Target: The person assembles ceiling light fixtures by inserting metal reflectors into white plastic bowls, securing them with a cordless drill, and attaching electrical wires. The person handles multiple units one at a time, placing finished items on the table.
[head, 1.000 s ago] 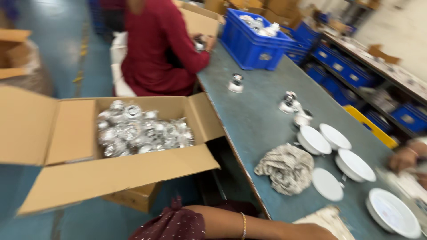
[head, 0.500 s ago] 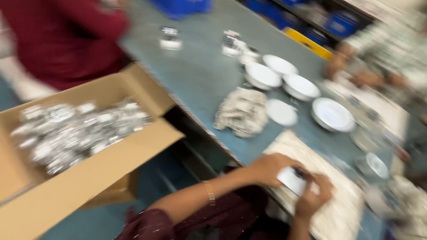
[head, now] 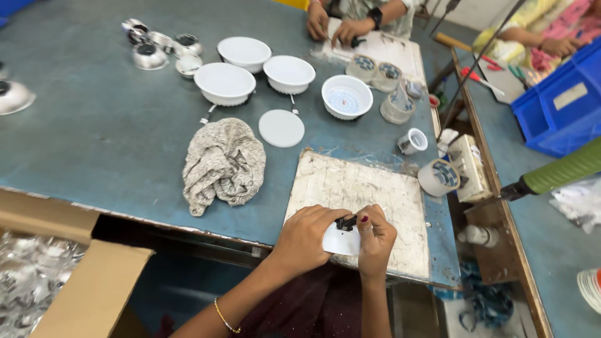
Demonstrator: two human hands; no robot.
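While an open brown cardboard box (head: 69, 275) of shiny metal parts sits at eight o'clock, a crumpled patterned grey cloth (head: 224, 164) lies on the blue-grey worktop (head: 94, 138), with white round plastic bowls (head: 224, 83) at its twelve o'clock. Further right, at six o'clock, the left hand (head: 307, 238) curls closed around a small white round plastic disc (head: 341, 241), held over a worn white square board (head: 357, 200). Touching it, the right hand (head: 375, 241) pinches a small black clip (head: 346, 221) on the disc's top edge. At three o'clock of the board stands a roll of clear tape (head: 439, 177).
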